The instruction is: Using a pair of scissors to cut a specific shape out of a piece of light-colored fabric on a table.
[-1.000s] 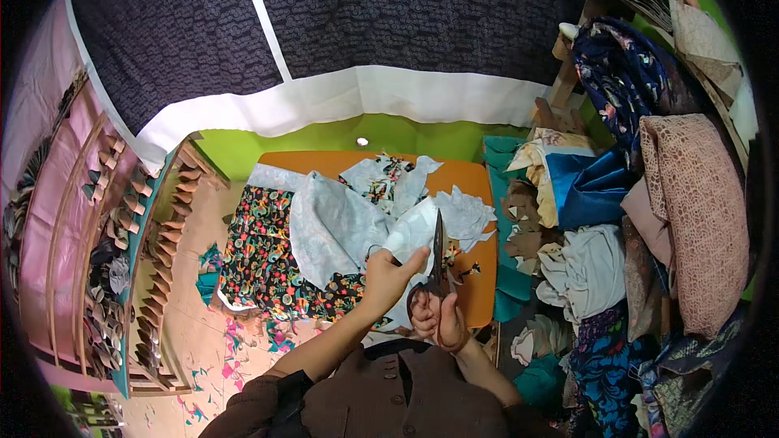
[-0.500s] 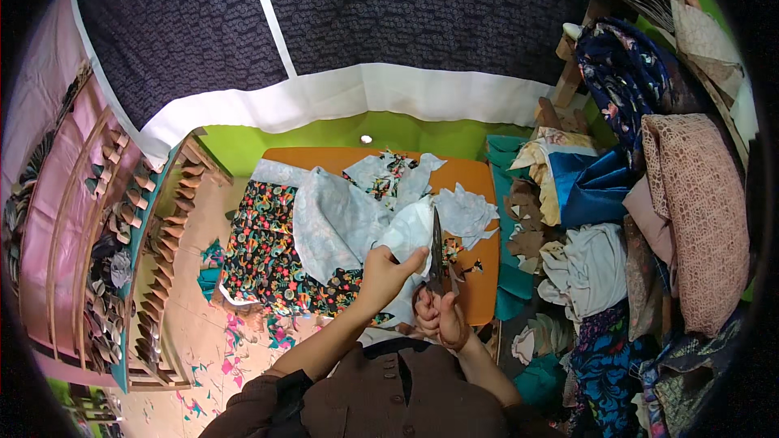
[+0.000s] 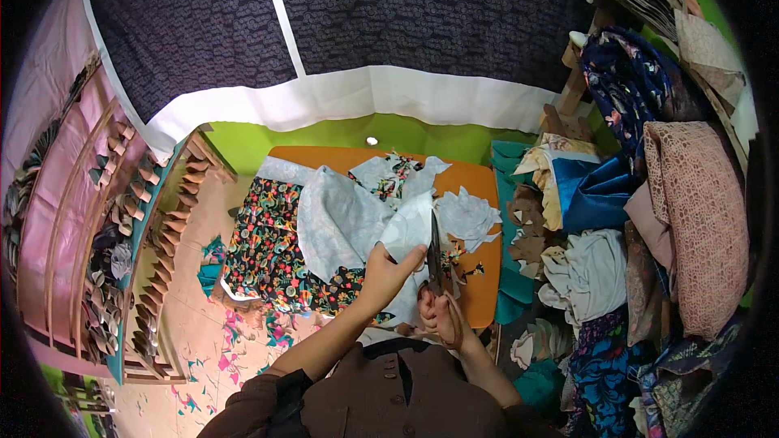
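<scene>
My left hand (image 3: 391, 277) pinches the pale underside of a fabric (image 3: 337, 215) between thumb and fingers, with a smooth white piece (image 3: 410, 227) lying at the pinch. Its black face with a colourful floral print (image 3: 260, 231) spreads over the orange table at the left. In my right hand (image 3: 442, 316) are dark metal scissors (image 3: 436, 255), fingers wrapped around the handles. The blades point away from me along the white piece's right edge; how far apart they stand is hard to make out. Pale cut pieces (image 3: 466, 219) lie just right of the blades.
The orange table (image 3: 483, 276) bears floral scraps too. Racks of shoe-shaped forms (image 3: 166, 243) stand at the left. Piled cloths, including a blue satin one (image 3: 592, 186) and a white one (image 3: 596, 268), crowd the right. Coloured snippets (image 3: 231, 357) litter the floor. A dark patterned curtain (image 3: 430, 24) hangs ahead.
Both hands stay in nearly the same place, the scissors still along the white piece's edge. The whole view has shifted slightly.
</scene>
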`<state>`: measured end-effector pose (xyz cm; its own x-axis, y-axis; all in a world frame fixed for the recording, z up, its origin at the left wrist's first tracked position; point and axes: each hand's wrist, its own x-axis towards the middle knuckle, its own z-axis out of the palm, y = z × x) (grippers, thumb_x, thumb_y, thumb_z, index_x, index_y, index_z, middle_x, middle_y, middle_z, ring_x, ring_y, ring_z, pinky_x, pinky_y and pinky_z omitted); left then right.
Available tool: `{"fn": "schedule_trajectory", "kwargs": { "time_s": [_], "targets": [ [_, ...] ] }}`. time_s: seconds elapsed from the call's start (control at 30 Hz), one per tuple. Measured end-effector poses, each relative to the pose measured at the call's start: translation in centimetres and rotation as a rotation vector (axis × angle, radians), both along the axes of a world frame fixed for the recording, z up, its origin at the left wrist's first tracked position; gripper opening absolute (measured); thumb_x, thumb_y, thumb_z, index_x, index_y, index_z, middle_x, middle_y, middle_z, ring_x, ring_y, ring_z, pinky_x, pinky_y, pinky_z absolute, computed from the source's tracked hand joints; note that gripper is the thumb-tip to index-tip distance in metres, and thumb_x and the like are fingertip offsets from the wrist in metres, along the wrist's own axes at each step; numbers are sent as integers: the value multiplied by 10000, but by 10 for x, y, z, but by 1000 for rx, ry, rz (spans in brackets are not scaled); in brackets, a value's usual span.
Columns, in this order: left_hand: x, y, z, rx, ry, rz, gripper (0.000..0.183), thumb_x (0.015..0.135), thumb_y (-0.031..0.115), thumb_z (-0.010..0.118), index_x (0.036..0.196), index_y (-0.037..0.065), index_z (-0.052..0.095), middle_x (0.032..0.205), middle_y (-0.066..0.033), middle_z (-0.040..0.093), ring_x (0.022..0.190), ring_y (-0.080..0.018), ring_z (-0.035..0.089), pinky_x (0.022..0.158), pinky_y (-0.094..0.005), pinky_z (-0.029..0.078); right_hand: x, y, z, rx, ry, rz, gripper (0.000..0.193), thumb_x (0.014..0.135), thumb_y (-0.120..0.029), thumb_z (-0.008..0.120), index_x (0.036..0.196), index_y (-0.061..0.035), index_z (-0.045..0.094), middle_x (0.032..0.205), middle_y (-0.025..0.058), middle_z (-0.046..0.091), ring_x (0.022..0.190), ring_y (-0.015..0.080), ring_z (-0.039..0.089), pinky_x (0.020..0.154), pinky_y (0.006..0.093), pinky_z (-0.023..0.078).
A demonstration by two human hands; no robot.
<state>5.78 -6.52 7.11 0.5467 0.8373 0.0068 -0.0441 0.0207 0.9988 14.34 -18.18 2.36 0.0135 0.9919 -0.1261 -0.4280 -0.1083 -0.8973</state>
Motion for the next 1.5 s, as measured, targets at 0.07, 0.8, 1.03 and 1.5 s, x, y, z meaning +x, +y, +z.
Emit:
{"fn": "schedule_trajectory", "kwargs": {
  "time_s": [0.07,0.8,1.03,1.5],
  "targets": [
    [5,-3,5,-74,-118,112,195,756,183,596,793,-8,589,657,-10,578,569,-62,499,514,-215,386,-2,1,-1,3,-33,-16,507,766,-606,341,724,-101,319,580,-47,241,455,36,229,379,191,199],
    [5,-2,0,54,124,97,265,723,250,623,736,-14,606,570,-17,566,496,-69,490,459,-227,380,-6,2,-10,-102,369,-24,516,722,-628,395,773,-121,313,579,-48,254,415,38,204,375,185,199],
    [9,1,5,33,93,31,181,745,181,608,721,5,573,569,24,516,474,-37,422,419,-192,306,4,-2,-18,-3,264,91,508,726,-620,401,791,-122,325,586,-51,253,433,29,195,379,181,181],
    [7,7,0,118,161,-12,201,726,163,621,796,-17,564,634,2,546,530,-62,477,478,-206,386,9,-3,1,-52,108,-23,550,710,-657,362,768,-113,312,550,-60,244,406,17,204,352,183,174]
  ]
}}
